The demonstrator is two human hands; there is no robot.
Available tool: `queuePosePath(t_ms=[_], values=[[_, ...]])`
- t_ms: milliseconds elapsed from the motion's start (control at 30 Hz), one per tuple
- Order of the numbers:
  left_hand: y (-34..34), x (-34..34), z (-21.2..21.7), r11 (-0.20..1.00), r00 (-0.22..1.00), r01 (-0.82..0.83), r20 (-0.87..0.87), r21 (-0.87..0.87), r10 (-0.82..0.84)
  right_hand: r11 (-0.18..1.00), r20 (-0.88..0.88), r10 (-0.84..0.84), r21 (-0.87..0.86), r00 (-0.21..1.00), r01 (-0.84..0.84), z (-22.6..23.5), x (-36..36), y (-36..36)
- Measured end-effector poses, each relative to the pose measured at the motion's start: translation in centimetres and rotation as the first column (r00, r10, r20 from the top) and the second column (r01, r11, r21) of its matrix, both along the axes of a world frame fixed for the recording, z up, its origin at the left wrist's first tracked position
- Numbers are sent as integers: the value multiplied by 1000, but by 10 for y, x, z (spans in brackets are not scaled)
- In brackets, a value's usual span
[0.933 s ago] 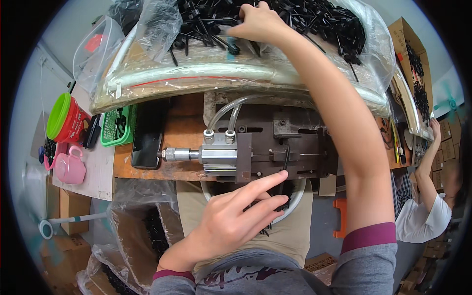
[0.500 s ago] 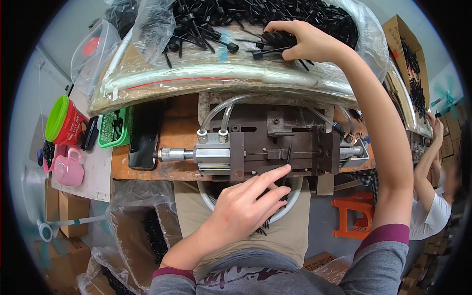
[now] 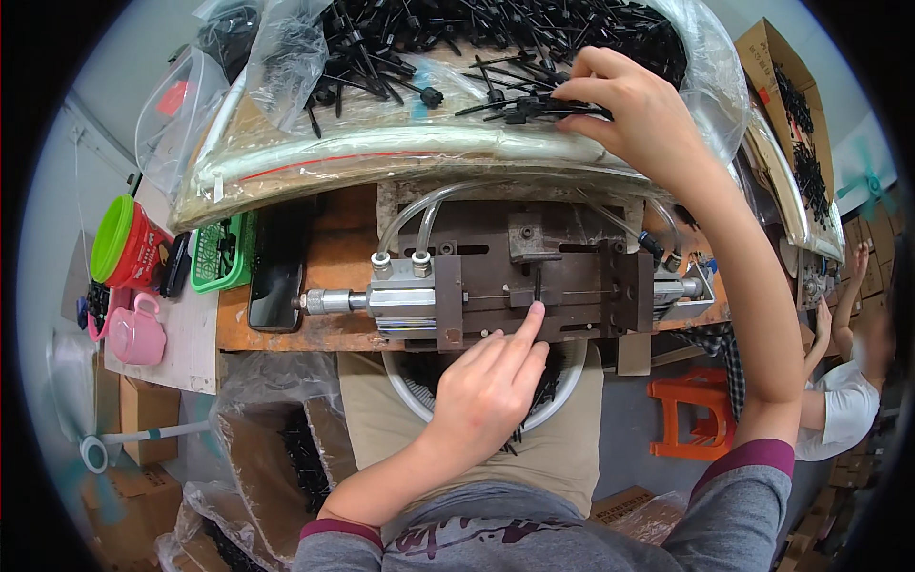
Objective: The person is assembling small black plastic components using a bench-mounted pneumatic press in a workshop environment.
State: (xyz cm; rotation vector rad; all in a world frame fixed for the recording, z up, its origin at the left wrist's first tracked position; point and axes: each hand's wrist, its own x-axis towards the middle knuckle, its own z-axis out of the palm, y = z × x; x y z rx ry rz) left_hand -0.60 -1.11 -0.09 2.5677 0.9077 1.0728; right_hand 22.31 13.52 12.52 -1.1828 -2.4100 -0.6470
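My left hand (image 3: 491,386) is above the small press fixture (image 3: 572,291), its index finger stretched out. That fingertip touches the lower end of a thin black rod-shaped part (image 3: 538,281) standing in the fixture's middle block. The other fingers are partly bent and hold nothing I can see. Farther off, my right hand (image 3: 648,110) is at the near edge of a heap of black stick-like plastic parts (image 3: 477,29) with knobbed ends. Its thumb and bent fingers close around a few black parts (image 3: 529,103); how many it grips is hidden.
Metal cylinders (image 3: 405,300) with clear air tubes flank the fixture. A white-rimmed basin (image 3: 567,405) of black parts rests on my lap. At left are a phone (image 3: 278,276), green basket (image 3: 221,253) and pink cup (image 3: 136,329). An orange stool (image 3: 688,415) and another person are at right.
My left index finger has moved left and up against the rod, which now stands straighter and farther left. My right hand has shifted right and slightly nearer at the heap, and its fingers have drawn in.
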Motion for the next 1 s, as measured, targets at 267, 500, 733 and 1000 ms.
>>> queuePosePath(t_ms=[267,500,733,1000], values=[[8,7,2,1000,998,-20,-58,-19,19,977,-166,-156,-170,974,127,9,25,-11],[6,7,10,999,994,-7,-111,-54,1,949,-666,-240,-314,707,27,15,60,-27],[13,-6,44,992,997,70,-7,-104,-71,902,-917,-182,-299,354,-310,-6,-7,-122],[113,11,87,927,980,-131,187,352,67,924,-594,-155,-370,790,-97,-81,-39,-179]])
